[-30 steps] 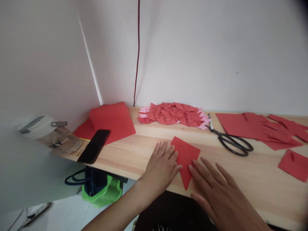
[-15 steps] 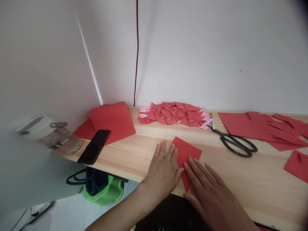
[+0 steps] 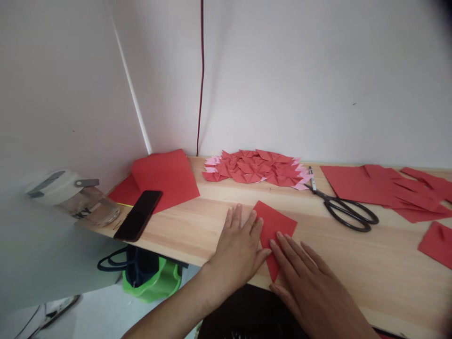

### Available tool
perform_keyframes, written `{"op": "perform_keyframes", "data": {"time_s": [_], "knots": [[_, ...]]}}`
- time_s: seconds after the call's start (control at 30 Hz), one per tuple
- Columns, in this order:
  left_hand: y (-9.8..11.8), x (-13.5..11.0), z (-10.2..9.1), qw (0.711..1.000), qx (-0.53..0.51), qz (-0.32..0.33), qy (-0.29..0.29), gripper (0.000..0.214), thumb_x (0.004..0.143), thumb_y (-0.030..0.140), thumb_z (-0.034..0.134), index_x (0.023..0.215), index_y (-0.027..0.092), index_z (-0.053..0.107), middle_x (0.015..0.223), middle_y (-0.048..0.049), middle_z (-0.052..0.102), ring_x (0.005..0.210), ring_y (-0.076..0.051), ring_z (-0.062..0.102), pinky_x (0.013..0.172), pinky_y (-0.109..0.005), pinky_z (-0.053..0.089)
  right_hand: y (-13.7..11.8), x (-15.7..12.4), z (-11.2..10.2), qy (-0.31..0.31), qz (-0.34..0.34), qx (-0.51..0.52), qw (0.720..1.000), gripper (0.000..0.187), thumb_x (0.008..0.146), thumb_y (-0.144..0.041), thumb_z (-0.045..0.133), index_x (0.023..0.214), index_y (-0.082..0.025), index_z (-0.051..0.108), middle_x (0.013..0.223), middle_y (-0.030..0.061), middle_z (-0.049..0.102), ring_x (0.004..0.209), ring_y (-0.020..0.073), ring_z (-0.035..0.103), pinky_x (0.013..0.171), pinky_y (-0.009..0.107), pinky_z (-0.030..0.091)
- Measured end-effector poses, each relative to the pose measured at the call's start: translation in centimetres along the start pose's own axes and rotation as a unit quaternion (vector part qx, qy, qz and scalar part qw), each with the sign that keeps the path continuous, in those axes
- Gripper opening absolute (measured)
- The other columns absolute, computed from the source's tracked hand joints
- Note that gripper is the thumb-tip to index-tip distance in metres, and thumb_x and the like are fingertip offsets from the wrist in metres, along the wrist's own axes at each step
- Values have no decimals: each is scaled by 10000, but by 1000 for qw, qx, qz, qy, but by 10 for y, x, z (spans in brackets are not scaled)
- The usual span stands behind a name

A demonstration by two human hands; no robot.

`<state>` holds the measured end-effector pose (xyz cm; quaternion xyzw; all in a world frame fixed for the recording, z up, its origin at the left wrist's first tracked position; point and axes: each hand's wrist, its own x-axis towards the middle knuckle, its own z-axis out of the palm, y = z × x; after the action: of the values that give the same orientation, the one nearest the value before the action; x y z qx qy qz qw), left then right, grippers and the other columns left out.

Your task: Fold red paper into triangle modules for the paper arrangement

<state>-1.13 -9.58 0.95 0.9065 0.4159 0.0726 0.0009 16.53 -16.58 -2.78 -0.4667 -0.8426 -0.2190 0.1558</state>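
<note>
A piece of red paper [image 3: 274, 223] lies flat at the front of the wooden table, a corner pointing toward me. My left hand [image 3: 238, 252] rests palm down along its left edge, fingers stretched out, some fingertips on the paper. From the right, my right hand [image 3: 307, 278] lies flat with its fingertips over the paper's right side. Both hands are open and grip nothing; they cover parts of the paper's edges. Behind them is a pile of folded red paper pieces [image 3: 252, 167] with pink ones at its ends.
Black-handled scissors [image 3: 348, 212] and a marker [image 3: 312, 179] lie right of the pile. More red paper [image 3: 360, 183] is at far right. On the left are red sheets [image 3: 169, 179], a phone [image 3: 138, 215] and a tilted bottle [image 3: 88, 202]. A green bin [image 3: 169, 280] stands below.
My left hand has shifted very slightly, its thumb a little lower over the paper. The right hand and the paper look almost unmoved.
</note>
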Motion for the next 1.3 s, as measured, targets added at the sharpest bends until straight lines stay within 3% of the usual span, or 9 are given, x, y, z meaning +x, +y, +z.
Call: {"op": "perform_keyframes", "data": {"time_s": [0.13, 0.33, 0.5, 0.77, 0.93, 1.07, 1.3], "knots": [[-2, -3, 0, 1000, -9, -3, -1, 593, 926, 554, 312, 1423, 239, 388, 1505, -68, 345, 1410, -401, 155, 1131, -592, 147, 1, -4, -2, 4, -8, -5, 1000, 504, 879, -413, 454, 1225, -70, 583, 1296, 170, 596, 1196, 281, 534, 1003, 455, 326], [-5, -2, 5, 1000, -17, -3, -2, 596, 916, 557, 338, 1426, 251, 381, 1513, -69, 329, 1413, -398, 151, 1120, -614, 148, 6, -9, -11, 4, -25, -9, 1000, 527, 870, -463, 470, 1223, -93, 599, 1297, 160, 598, 1181, 264, 550, 1002, 450, 318], [-7, -1, 6, 999, -33, -5, -10, 604, 909, 575, 342, 1426, 264, 376, 1519, -51, 323, 1417, -389, 144, 1125, -614, 129, 10, 5, -16, -9, -24, 7, 1000, 459, 899, -435, 449, 1189, -130, 633, 1285, 138, 611, 1186, 265, 554, 1004, 464, 320], [-10, 0, 1, 998, -60, -9, -15, 744, 879, 596, 405, 1470, 161, 274, 1508, -82, 342, 1436, -346, 91, 1155, -570, 91, 6, 22, 10, -35, 17, 52, 998, 526, 928, -433, 421, 1280, -70, 566, 1333, 157, 562, 1203, 260, 551, 974, 451, 415], [-14, 2, 0, 998, -63, -3, -12, 791, 868, 558, 461, 1491, 155, 185, 1505, -98, 343, 1439, -328, 105, 1157, -558, 86, 9, 31, 19, -66, 21, 98, 993, 573, 929, -465, 433, 1363, -95, 486, 1412, 136, 485, 1292, 245, 465, 1055, 447, 365], [-17, 3, 0, 998, -65, -1, -18, 883, 817, 516, 558, 1498, 147, 133, 1513, -111, 324, 1436, -336, 117, 1155, -563, 85, 12, 43, 20, -83, 21, 125, 988, 576, 929, -469, 426, 1344, -78, 509, 1379, 165, 518, 1291, 264, 463, 1060, 458, 360], [-18, 3, 2, 996, -82, -11, -22, 849, 810, 552, 567, 1483, 185, 202, 1483, -89, 385, 1438, -335, 100, 1152, -576, 76, 18, 37, 22, -62, 15, 115, 991, 571, 924, -450, 438, 1375, -101, 474, 1408, 132, 497, 1313, 244, 436, 1048, 432, 370]]}}
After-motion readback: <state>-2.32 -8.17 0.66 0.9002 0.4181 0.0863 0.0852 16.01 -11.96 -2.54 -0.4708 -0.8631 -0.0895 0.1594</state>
